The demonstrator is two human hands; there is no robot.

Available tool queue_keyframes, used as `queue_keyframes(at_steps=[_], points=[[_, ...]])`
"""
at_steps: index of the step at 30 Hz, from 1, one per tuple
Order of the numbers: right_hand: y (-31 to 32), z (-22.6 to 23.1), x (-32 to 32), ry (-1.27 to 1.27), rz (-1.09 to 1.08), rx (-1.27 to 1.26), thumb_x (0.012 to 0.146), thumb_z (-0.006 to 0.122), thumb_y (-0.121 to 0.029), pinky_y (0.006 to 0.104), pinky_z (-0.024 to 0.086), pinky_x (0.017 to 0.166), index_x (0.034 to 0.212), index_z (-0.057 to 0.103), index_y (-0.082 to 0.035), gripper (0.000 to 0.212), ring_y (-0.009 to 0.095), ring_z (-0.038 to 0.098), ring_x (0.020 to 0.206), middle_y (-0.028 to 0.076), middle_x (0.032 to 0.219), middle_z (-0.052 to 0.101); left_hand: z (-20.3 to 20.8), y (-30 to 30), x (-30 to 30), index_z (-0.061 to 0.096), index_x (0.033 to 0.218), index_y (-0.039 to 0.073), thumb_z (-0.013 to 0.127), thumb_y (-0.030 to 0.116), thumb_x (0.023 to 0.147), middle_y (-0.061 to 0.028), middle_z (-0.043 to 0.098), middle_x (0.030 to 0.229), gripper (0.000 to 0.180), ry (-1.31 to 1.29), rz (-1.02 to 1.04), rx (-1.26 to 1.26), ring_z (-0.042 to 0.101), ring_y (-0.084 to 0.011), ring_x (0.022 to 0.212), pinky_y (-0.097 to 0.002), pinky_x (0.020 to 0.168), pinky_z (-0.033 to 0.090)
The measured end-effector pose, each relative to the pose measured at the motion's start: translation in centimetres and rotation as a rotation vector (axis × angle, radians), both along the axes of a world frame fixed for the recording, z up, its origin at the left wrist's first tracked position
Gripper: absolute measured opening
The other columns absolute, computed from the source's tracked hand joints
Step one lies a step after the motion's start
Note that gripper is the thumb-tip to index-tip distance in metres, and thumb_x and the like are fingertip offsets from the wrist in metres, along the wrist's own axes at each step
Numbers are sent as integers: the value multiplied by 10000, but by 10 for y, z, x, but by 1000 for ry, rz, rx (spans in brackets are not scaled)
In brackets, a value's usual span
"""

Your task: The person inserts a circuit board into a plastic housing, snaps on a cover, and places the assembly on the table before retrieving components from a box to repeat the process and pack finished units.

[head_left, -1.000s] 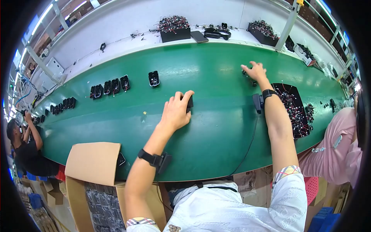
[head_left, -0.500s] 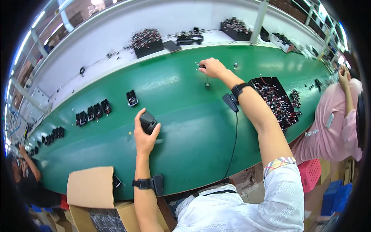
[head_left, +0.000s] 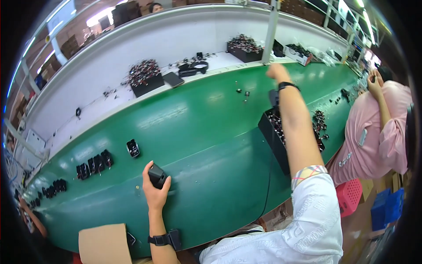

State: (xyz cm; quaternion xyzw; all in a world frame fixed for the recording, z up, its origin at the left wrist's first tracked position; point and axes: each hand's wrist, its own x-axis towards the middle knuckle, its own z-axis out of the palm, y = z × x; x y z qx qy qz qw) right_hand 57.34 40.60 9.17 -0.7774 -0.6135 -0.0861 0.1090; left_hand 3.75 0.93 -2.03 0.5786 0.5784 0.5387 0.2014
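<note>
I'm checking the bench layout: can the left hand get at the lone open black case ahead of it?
Probably yes: the open black case lies close ahead of the left hand, with no loose thing seen between. But that hand holds a black housing, which may hinder grasping.

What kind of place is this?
Probably a factory assembly workshop: there's a long, smooth green workbench, a rectangular black box heaped with tiny wired parts, and small black rectangular cases lined up.

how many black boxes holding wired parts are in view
3: left shelf box, right shelf box, and table box partly behind your right forearm; others may be hidden
</note>
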Motion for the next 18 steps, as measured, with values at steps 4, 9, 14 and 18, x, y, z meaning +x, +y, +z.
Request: queue_keyframes(at_steps=[4,9,14,18], points=[[21,-51,-91,15,127,-226,802,696,-433,454,520,1006,1190,706,-63,537,386,633,1171,215,1276,654,-4,3,-2,453,1425,125,766,46,782,-59,573,1108,720,-12,-10,-11,559,-135,890,-286,807,496],[-10,-104,-178,106,64,-271,910,598,-375,492,465,1060,1368,582,-99,534,366,518,1308,192,1440,511,2,0,2,452,1425,124,771,52,780,-54,583,1095,724,-10,-23,-27,562,-131,880,-277,797,494],[-41,-121,-228,37,313,-18,875,581,-118,435,530,972,1178,707,-67,332,330,611,1168,181,1280,613,0,-3,-3,452,1424,126,770,53,782,-54,583,1062,720,7,-11,-35,563,-126,853,-273,775,493],[-48,-123,-251,425,610,91,800,694,-123,391,571,853,1047,746,-48,264,329,704,937,158,1057,720,2,-8,-10,466,1409,116,774,70,780,-54,565,1034,702,59,-2,-17,563,-140,851,-286,791,496]])
